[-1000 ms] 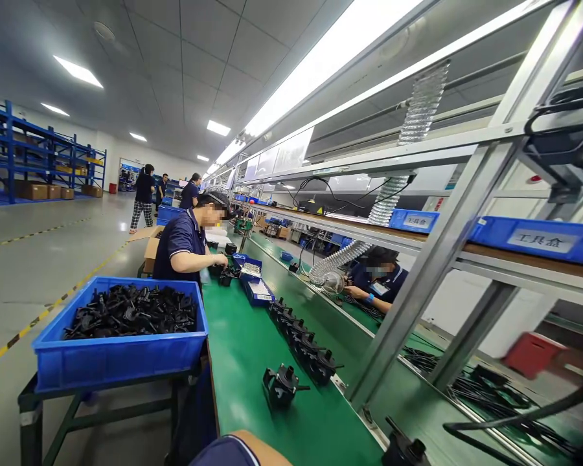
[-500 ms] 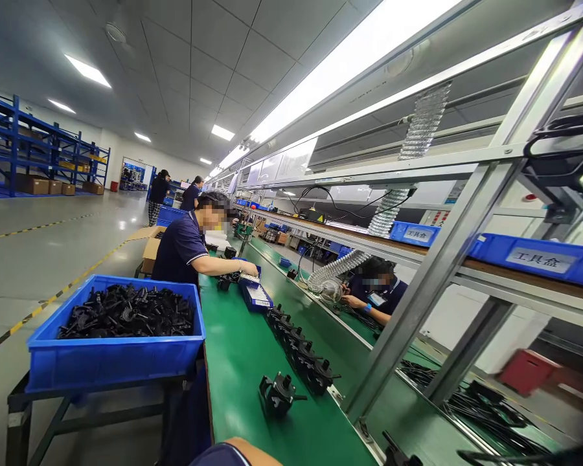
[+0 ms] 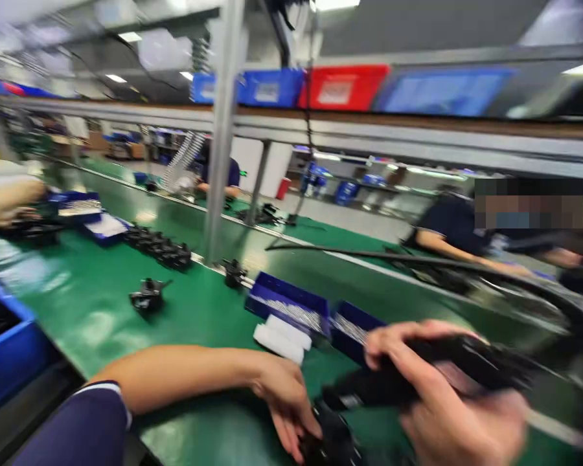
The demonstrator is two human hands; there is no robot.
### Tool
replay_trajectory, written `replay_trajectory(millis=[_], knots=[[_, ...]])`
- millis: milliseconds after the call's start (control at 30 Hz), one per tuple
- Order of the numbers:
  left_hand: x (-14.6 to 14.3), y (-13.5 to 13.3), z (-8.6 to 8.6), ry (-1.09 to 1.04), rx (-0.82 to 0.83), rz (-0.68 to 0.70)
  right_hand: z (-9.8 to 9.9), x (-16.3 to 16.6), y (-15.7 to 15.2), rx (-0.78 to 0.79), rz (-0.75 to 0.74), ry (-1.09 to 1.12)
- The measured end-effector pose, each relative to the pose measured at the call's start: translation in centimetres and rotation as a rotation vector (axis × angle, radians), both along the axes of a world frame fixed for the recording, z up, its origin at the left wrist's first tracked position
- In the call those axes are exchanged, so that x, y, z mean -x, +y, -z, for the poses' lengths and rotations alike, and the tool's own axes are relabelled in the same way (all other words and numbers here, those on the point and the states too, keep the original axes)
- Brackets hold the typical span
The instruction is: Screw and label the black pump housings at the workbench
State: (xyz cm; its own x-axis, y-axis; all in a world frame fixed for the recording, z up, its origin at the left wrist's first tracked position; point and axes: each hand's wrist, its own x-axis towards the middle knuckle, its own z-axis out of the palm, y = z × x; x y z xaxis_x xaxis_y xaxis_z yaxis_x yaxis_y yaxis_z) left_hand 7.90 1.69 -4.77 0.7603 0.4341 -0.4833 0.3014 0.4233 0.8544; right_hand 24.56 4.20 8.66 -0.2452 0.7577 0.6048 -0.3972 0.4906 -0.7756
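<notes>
My left hand (image 3: pixel 286 398) reaches over the green bench, its curled fingers gripping a black plastic assembly (image 3: pixel 333 437) at the bottom of the view. My right hand (image 3: pixel 451 408) is wrapped around a black tool that looks like an electric screwdriver (image 3: pixel 369 387), blurred by motion. The tool's narrow end points left, toward the assembly; whether they touch, I cannot tell. Just beyond my hands lie two blue trays of small metal parts, a longer one (image 3: pixel 289 305) and a second one (image 3: pixel 354 330), with white blocks (image 3: pixel 282 340) in front.
A single black assembly (image 3: pixel 148 296) stands left on the bench, with a row of them (image 3: pixel 158 246) behind. A metal post (image 3: pixel 218 142) rises from the bench divider. Blue and red bins (image 3: pixel 342 87) line the shelf. Co-workers sit opposite; another person's arm (image 3: pixel 10 200) is at far left.
The view has swung right and down from the length of the bench to the work area. Both my hands, the black tool and the trays of metal parts have come into view.
</notes>
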Motion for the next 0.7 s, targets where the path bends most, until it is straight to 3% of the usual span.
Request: replay_trajectory(millis=[67, 133, 267, 467, 600, 633, 700], knots=[[-0.1, 0.4, 1.3, 0.018, 0.165, -0.196, 0.3, -0.7, 0.2, 0.032, -0.037, 0.058], [0.6, 0.1, 1.7, 0.019, 0.223, -0.302, 0.3, -0.5, 0.5, 0.029, -0.123, 0.091], [1.4, -1.3, 0.9, -0.002, 0.225, -0.361, 0.5, 0.2, 0.6, 0.028, -0.252, 0.061], [0.1, -2.1, -0.2, 0.069, 0.218, -0.481, 0.8, -0.4, 1.2, 0.053, -0.380, 0.049], [-0.2, -2.5, -0.7, 0.085, 0.174, -0.503, 0.8, -0.6, 1.6, 0.049, -0.775, 0.005], [-0.2, -2.7, -0.8, 0.091, 0.160, -0.508, 0.9, -0.4, 1.4, 0.037, -0.785, -0.009], [-0.4, -3.0, -1.1, 0.097, 0.130, -0.519, 1.1, 0.1, 0.8, 0.016, -0.537, -0.049]])
